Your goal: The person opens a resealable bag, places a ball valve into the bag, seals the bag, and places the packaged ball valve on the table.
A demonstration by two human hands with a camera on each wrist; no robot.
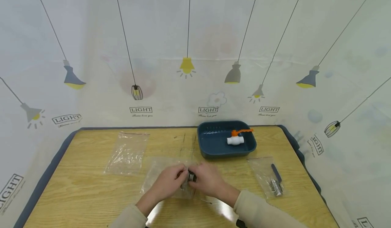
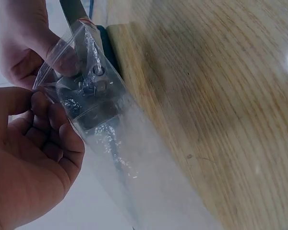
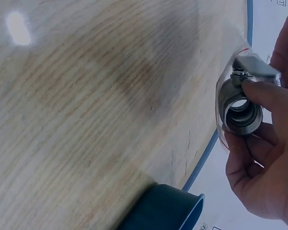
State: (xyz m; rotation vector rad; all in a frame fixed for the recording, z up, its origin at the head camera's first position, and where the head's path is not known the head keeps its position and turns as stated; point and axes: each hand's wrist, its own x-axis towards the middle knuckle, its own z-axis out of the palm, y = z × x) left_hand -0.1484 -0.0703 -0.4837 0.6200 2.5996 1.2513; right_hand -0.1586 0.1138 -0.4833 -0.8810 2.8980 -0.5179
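Observation:
A metal ball valve [image 3: 225, 98] with a round threaded opening sits at the mouth of a clear plastic zip bag [image 2: 153, 182]. My right hand [image 1: 209, 180] grips the valve between thumb and fingers, and its flat lever handle sticks out past the bag in the left wrist view. Through the film the valve body [image 2: 98, 112] shows inside the bag. My left hand [image 1: 168, 184] pinches the bag's edge beside the opening, its other fingers curled. In the head view the hands nearly meet and hide most of the valve.
Behind my hands stands a dark blue bin [image 1: 213, 150] holding a white plastic valve [image 1: 235, 140] with an orange handle. To the right lies a bag [image 1: 262, 177] containing a metal valve with a blue handle [image 1: 276, 173]. A flat clear bag [image 1: 126, 153] lies at left.

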